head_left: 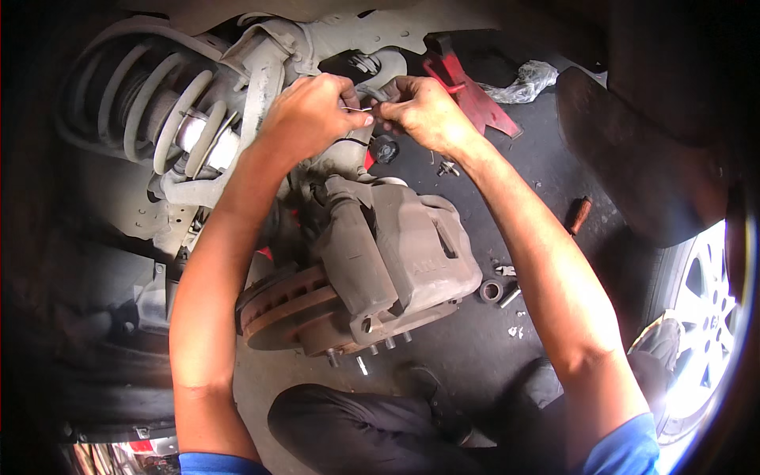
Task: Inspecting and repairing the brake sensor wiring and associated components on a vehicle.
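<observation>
Spanning the small gap between the two hands, a thin, bright metal piece [358, 108] lies with its long axis roughly left to right. The left hand [310, 117] pinches it between thumb and fingers; the right hand [423, 112] has its fingers bunched at the piece's right end, whether gripping I cannot tell. Nearer the person than both hands sits the brake caliper [427, 269]; left of them, a coil spring [181, 111]; just right, a red stand [480, 101].
</observation>
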The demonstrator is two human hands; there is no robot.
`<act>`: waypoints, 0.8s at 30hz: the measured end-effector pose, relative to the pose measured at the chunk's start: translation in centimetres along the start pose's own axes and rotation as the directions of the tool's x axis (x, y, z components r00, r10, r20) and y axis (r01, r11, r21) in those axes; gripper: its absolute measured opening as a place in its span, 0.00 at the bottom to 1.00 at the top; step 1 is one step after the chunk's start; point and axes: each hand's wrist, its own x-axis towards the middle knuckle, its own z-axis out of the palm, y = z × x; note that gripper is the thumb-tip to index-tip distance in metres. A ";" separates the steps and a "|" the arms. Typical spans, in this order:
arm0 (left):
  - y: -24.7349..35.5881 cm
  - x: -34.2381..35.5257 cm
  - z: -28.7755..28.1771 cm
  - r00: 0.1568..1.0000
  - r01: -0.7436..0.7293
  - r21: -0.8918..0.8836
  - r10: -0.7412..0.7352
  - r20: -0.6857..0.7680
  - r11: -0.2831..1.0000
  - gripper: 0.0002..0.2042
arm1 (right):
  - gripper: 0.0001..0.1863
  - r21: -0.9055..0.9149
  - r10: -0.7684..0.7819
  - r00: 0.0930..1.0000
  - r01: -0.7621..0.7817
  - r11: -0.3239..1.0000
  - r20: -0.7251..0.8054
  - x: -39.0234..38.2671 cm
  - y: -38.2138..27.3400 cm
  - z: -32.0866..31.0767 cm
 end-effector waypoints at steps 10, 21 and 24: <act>-0.7 -0.6 0.3 0.942 -0.217 0.290 0.278 -0.189 0.932 0.12 | 0.25 -0.017 0.020 0.998 -0.021 1.000 -0.062 -0.3 -1.2 0.7; -0.1 -0.5 -1.1 0.931 -0.312 0.381 0.361 -0.061 0.870 0.10 | 0.11 0.264 0.133 0.990 -0.142 0.954 0.050 -1.0 -2.8 0.7; -0.2 -0.4 -1.1 0.924 -0.328 0.392 0.378 -0.054 0.859 0.09 | 0.11 0.276 0.119 0.990 -0.135 0.952 0.072 -0.6 -2.7 0.6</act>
